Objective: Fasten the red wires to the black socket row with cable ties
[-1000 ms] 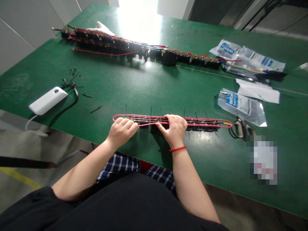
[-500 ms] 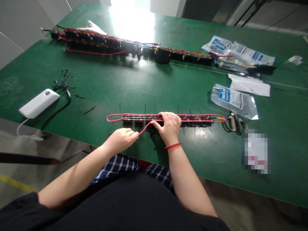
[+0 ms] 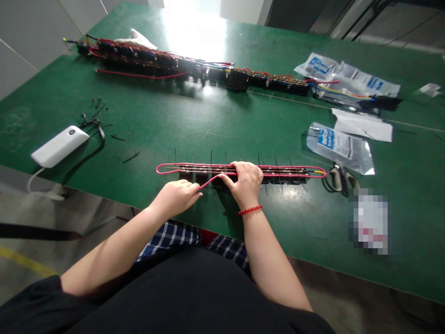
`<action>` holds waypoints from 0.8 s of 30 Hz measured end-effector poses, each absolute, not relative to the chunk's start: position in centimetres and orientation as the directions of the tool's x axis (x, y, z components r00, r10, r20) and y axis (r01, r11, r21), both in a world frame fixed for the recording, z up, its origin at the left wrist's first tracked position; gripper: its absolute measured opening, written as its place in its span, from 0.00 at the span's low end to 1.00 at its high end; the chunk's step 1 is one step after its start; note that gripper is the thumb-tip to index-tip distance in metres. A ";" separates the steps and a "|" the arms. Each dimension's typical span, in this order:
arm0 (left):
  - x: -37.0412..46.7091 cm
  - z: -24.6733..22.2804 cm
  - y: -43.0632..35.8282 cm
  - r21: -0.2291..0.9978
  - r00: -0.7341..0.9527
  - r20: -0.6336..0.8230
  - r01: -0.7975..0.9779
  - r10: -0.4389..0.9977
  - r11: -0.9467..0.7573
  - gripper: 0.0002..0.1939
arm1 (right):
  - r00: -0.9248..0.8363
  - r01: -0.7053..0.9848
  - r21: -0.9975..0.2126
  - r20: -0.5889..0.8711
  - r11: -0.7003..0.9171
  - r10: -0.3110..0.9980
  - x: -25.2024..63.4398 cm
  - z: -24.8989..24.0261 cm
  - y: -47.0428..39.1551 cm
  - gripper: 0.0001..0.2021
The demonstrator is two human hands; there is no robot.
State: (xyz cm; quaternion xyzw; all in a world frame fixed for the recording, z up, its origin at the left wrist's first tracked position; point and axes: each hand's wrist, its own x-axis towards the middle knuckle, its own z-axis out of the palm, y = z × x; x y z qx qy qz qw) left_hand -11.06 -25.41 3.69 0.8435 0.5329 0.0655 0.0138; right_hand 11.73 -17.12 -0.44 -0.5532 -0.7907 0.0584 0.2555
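A long black strip of terminal-like blocks (image 3: 222, 181) lies along the near side of the green table, with black cable ties standing out from both its sides. A red wire (image 3: 295, 166) loops around its top and past both ends. My left hand (image 3: 177, 197) pinches the free part of that wire, just off the strip's near edge. Pressed over the strip's middle is my right hand (image 3: 245, 183), its thumb and fingers wrapped around the strip and the wire. A red bead bracelet is on my right wrist.
At the back of the green table (image 3: 167, 120) lies a longer wired black assembly (image 3: 156, 60). Scissors (image 3: 339, 180), a plastic bag (image 3: 342, 146) and white paper (image 3: 365, 125) are on the right. A white device (image 3: 60, 146) and loose cable ties (image 3: 131, 157) are on the left.
My left hand has turned slightly and moved up, and the free stretch of red wire lies nearer the strip. My right hand keeps its place on the strip.
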 end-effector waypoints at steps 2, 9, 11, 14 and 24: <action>-10.2 3.5 -25.4 0.077 0.387 0.112 0.915 0.915 -0.396 0.15 | -0.258 0.845 -0.376 0.337 0.381 0.905 11.7 -0.4 -17.1 0.30; -8.9 2.1 -24.7 0.037 0.330 0.146 0.940 0.933 -0.339 0.19 | -0.251 0.847 -0.372 0.348 0.379 0.903 11.7 -0.3 -17.3 0.28; -8.6 1.6 -24.7 0.075 0.285 0.136 0.952 0.949 -0.296 0.20 | -0.247 0.850 -0.369 0.350 0.375 0.904 11.7 -0.3 -17.3 0.28; -7.6 1.1 -25.0 0.174 0.151 0.098 0.971 0.984 -0.166 0.19 | -0.243 0.853 -0.367 0.347 0.370 0.906 11.7 -0.2 -17.3 0.27; -7.3 1.6 -25.1 0.614 0.104 -0.056 0.788 0.993 -0.048 0.22 | -0.253 0.858 -0.359 0.327 0.367 0.910 11.8 -0.2 -17.3 0.25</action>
